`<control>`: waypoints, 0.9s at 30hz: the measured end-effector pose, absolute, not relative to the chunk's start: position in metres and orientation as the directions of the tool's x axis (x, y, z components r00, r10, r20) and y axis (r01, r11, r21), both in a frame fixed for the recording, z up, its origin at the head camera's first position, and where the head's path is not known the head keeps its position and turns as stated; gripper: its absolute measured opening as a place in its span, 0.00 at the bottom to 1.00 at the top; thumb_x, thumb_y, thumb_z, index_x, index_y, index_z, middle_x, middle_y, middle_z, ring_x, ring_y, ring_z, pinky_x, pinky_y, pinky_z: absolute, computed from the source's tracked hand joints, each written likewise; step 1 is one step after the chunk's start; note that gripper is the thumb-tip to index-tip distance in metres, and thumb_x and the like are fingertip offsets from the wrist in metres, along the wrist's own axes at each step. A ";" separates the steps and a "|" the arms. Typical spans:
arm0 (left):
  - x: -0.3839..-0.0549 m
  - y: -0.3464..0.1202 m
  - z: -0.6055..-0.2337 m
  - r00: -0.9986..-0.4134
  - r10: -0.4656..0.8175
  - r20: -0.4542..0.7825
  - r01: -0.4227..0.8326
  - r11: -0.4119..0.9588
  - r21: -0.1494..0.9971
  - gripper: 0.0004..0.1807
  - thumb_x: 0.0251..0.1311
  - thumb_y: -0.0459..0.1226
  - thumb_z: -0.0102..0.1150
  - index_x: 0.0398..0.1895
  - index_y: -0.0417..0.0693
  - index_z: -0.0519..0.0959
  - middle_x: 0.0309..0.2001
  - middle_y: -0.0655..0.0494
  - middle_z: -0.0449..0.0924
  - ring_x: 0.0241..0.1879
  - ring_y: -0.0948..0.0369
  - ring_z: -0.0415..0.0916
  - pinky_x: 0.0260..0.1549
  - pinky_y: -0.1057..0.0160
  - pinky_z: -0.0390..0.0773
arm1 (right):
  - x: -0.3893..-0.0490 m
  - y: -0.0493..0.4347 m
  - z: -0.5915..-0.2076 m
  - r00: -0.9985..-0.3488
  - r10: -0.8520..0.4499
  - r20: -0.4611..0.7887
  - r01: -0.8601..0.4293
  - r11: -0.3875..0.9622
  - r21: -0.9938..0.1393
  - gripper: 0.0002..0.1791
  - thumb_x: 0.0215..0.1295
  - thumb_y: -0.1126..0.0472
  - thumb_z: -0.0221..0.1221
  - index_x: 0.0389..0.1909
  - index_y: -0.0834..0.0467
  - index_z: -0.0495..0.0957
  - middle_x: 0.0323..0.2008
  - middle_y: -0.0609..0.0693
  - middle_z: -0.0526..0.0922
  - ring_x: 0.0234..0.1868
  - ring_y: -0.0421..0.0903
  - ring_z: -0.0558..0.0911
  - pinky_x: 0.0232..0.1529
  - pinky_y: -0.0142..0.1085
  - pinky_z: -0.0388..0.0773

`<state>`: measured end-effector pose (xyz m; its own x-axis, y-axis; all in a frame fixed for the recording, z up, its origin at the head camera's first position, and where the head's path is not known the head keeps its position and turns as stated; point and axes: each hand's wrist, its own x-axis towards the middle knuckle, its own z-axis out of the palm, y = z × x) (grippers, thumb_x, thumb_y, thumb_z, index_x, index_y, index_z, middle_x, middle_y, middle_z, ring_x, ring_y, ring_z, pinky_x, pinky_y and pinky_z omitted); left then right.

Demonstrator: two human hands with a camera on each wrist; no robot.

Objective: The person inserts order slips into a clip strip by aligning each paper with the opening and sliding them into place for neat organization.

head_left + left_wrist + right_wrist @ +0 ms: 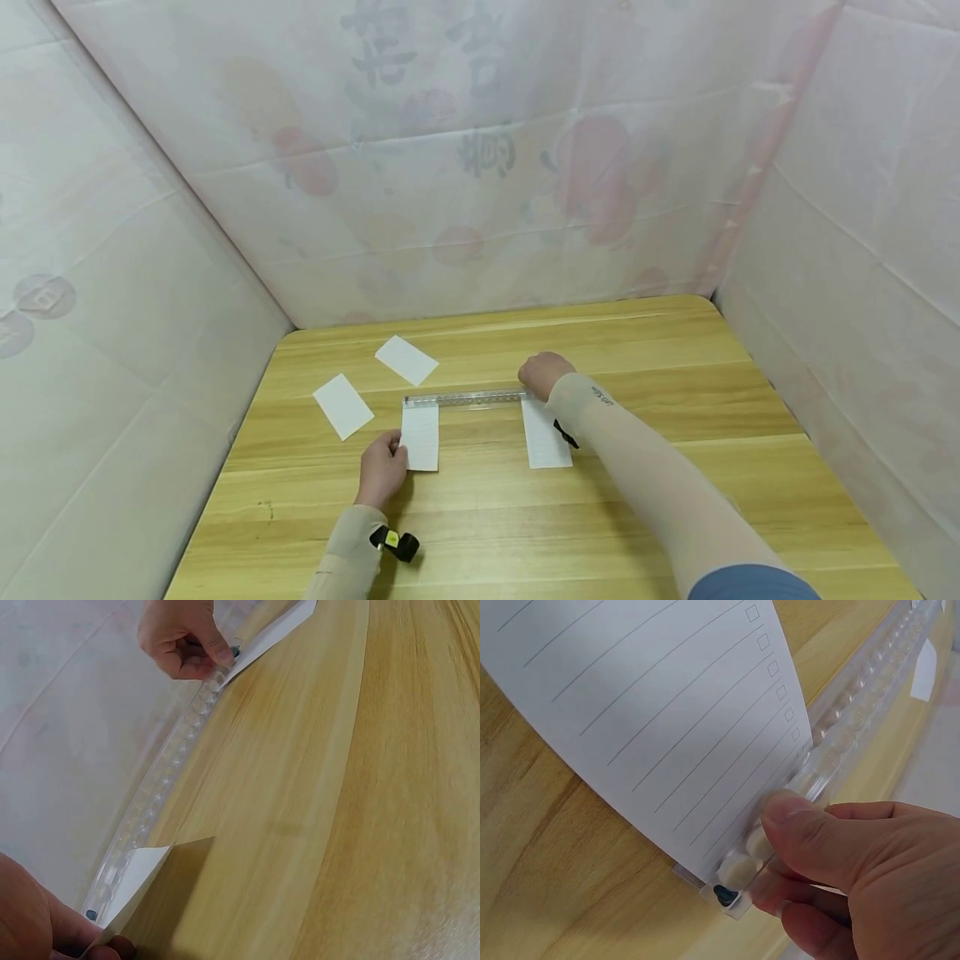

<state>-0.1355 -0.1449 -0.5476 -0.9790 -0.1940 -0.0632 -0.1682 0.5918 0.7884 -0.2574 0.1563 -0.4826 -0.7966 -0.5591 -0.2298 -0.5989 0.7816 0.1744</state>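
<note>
A long clear plastic strip [480, 397] with a row of round shapes along it and dark marks near its ends spans between two white cards. My right hand [547, 375] pinches its right end between thumb and fingers, over the top of the right card [547, 437]. In the right wrist view that card [645, 697] shows ruled lines and small boxes, its end tucked against the strip. My left hand [382, 471] pinches the left edge of the left card [422, 442], below the strip's left end. This card's lower part stands raised, casting a shadow in the left wrist view.
Two more white cards lie on the wooden table [480, 533], one [343, 407] left of the strip and one [407, 360] behind it. Printed cloth walls [480, 208] enclose the back and both sides. Black straps with devices [395, 542] sit on the wrists.
</note>
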 end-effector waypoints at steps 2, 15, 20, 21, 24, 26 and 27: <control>-0.135 -0.145 -0.548 -0.979 -0.195 -0.065 -0.171 0.595 0.785 0.17 0.64 0.29 0.51 0.55 0.31 0.76 0.35 0.49 0.75 0.33 0.56 0.70 0.31 0.60 0.71 | -0.258 0.157 -0.483 -0.799 -0.558 -0.222 -0.593 0.792 0.146 0.05 0.61 0.68 0.63 0.34 0.54 0.83 0.30 0.46 0.84 0.29 0.41 0.80 0.36 0.33 0.79; -0.133 -0.141 -0.544 -0.982 -0.186 -0.020 -0.133 0.619 0.774 0.17 0.62 0.28 0.51 0.53 0.28 0.75 0.37 0.46 0.77 0.35 0.54 0.71 0.35 0.58 0.73 | -0.266 0.165 -0.494 -0.801 -0.578 -0.157 -0.590 0.806 0.044 0.06 0.61 0.67 0.63 0.32 0.52 0.85 0.29 0.44 0.84 0.29 0.41 0.80 0.35 0.34 0.78; -0.134 -0.141 -0.543 -0.983 -0.182 -0.024 -0.134 0.624 0.770 0.17 0.62 0.27 0.51 0.53 0.28 0.76 0.36 0.47 0.77 0.36 0.54 0.71 0.36 0.57 0.74 | -0.265 0.168 -0.494 -0.795 -0.595 -0.119 -0.600 0.800 0.011 0.07 0.61 0.67 0.62 0.29 0.52 0.85 0.27 0.44 0.84 0.27 0.39 0.79 0.35 0.35 0.78; -0.135 -0.142 -0.544 -0.982 -0.187 -0.039 -0.148 0.612 0.777 0.17 0.62 0.28 0.52 0.53 0.29 0.76 0.36 0.47 0.77 0.36 0.54 0.71 0.37 0.56 0.73 | -0.265 0.169 -0.494 -0.794 -0.597 -0.111 -0.602 0.799 0.007 0.07 0.61 0.67 0.62 0.28 0.52 0.84 0.27 0.43 0.83 0.26 0.39 0.78 0.34 0.35 0.78; -0.136 -0.142 -0.545 -0.981 -0.187 -0.058 -0.164 0.616 0.770 0.17 0.63 0.28 0.52 0.54 0.29 0.76 0.37 0.48 0.77 0.37 0.54 0.71 0.38 0.56 0.73 | -0.262 0.173 -0.492 -0.794 -0.602 -0.088 -0.603 0.798 -0.021 0.07 0.60 0.66 0.63 0.25 0.52 0.83 0.24 0.43 0.81 0.24 0.38 0.75 0.31 0.34 0.76; -0.137 -0.142 -0.545 -0.981 -0.185 -0.064 -0.167 0.620 0.767 0.17 0.63 0.29 0.52 0.55 0.29 0.75 0.37 0.47 0.77 0.37 0.54 0.71 0.37 0.56 0.73 | -0.259 0.176 -0.492 -0.799 -0.597 -0.079 -0.595 0.802 -0.049 0.08 0.60 0.66 0.64 0.24 0.52 0.82 0.23 0.43 0.80 0.24 0.39 0.75 0.31 0.35 0.75; -0.137 -0.142 -0.546 -0.980 -0.186 -0.065 -0.168 0.620 0.766 0.17 0.63 0.29 0.52 0.55 0.29 0.75 0.37 0.48 0.77 0.36 0.55 0.71 0.36 0.57 0.73 | -0.258 0.177 -0.492 -0.801 -0.594 -0.074 -0.591 0.804 -0.063 0.06 0.60 0.65 0.65 0.25 0.52 0.82 0.24 0.43 0.81 0.25 0.39 0.76 0.31 0.36 0.75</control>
